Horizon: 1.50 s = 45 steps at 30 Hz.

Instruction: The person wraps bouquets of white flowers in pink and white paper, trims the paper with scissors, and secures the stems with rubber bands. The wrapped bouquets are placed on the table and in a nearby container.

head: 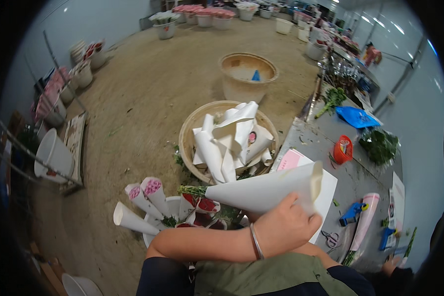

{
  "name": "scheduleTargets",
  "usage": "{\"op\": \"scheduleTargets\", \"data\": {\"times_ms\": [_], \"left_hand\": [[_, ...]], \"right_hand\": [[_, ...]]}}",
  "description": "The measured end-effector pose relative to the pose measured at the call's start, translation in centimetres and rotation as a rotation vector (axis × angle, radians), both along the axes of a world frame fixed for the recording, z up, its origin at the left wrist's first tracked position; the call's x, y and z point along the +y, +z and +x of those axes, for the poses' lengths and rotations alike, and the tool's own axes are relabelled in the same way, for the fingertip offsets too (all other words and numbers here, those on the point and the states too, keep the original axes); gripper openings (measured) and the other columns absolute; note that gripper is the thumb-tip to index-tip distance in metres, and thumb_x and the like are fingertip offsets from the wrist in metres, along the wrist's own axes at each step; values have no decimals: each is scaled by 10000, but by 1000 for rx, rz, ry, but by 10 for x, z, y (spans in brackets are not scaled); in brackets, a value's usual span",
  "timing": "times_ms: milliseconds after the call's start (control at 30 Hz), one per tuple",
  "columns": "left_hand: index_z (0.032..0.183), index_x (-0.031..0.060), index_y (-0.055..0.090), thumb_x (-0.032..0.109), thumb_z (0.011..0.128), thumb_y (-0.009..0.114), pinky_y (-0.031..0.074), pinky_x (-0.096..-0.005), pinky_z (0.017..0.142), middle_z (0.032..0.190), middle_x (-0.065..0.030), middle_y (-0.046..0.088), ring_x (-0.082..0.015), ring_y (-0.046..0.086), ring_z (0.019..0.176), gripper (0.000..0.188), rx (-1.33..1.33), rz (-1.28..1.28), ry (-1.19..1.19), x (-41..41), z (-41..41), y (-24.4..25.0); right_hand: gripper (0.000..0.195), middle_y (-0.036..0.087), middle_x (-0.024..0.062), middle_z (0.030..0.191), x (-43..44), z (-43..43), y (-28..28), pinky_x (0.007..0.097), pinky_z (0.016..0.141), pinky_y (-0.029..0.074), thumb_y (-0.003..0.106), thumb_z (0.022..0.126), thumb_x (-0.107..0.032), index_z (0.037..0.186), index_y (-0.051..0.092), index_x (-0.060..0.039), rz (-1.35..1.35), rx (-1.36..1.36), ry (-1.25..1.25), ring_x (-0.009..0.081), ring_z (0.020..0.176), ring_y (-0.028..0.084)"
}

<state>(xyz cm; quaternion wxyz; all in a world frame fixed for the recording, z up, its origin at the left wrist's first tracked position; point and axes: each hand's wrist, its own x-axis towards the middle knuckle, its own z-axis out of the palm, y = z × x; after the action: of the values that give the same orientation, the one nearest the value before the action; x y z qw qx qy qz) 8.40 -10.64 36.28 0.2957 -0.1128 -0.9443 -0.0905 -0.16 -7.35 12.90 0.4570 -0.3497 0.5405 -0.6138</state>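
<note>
A white paper cone lies nearly level across the view, its wide mouth to the right and green stems sticking out of its narrow left end. My left hand, with a bangle at the wrist, is closed on the paper near the wide mouth. Beneath the cone and my left forearm, my right hand is mostly hidden; only a little skin shows, so its grip is unclear. Under the cone's wide end is flat white paper on the grey table. Whatever is inside the cone cannot be seen.
A tub of crumpled white paper stands ahead, another tub behind it. Wrapped red and pink flowers are at left. The table bears scissors, a blue tape dispenser, a red basket and a pink-wrapped bunch. Another person's hand is lower right.
</note>
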Motion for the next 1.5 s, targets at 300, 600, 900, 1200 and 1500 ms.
{"op": "scheduleTargets", "data": {"times_ms": [300, 600, 900, 1200, 1500], "left_hand": [[1479, 0, 145, 336, 742, 775, 264, -418, 1111, 1446, -230, 296, -369, 309, 1356, 1026, -242, 704, -106, -29, -75, -53], [1098, 17, 621, 142, 691, 820, 492, -331, 860, 1049, -82, 655, -174, 613, 985, 470, -200, 1338, -309, 59, -158, -65], [1325, -27, 290, 222, 943, 574, 417, -364, 985, 1277, -150, 436, -217, 436, 1210, 537, -242, 1793, 22, 128, -166, -140], [1331, 43, 435, 148, 766, 688, 398, -474, 997, 1288, -146, 507, -358, 451, 1249, 628, -776, 470, 161, 149, -158, -204], [1427, 268, 332, 219, 715, 753, 290, -645, 996, 1457, -98, 348, -284, 311, 1373, 829, -661, -325, -113, 159, -185, -288]], "right_hand": [[435, 544, 86, 1214, 95, -99, 86, 399, 962, 458, 467, 979, -387, 1311, 429, -108, -599, -630, -509, 224, 1118, 550], [662, 436, 149, 1404, 150, -170, 196, 389, 1035, 360, 483, 955, -467, 1421, 335, -22, -397, 630, -701, 299, 1273, 439], [835, 607, 201, 1065, 251, -160, 123, 460, 817, 476, 754, 676, -234, 1390, 350, -79, 295, 1133, -517, 411, 946, 596], [684, 627, 193, 1066, 367, -169, -12, 458, 772, 491, 696, 676, -283, 1285, 421, -136, 563, 654, -327, 403, 961, 613], [598, 598, 223, 1108, 402, -184, -91, 445, 864, 466, 672, 735, -314, 1264, 485, -109, 653, 589, 36, 407, 1035, 570]]}}
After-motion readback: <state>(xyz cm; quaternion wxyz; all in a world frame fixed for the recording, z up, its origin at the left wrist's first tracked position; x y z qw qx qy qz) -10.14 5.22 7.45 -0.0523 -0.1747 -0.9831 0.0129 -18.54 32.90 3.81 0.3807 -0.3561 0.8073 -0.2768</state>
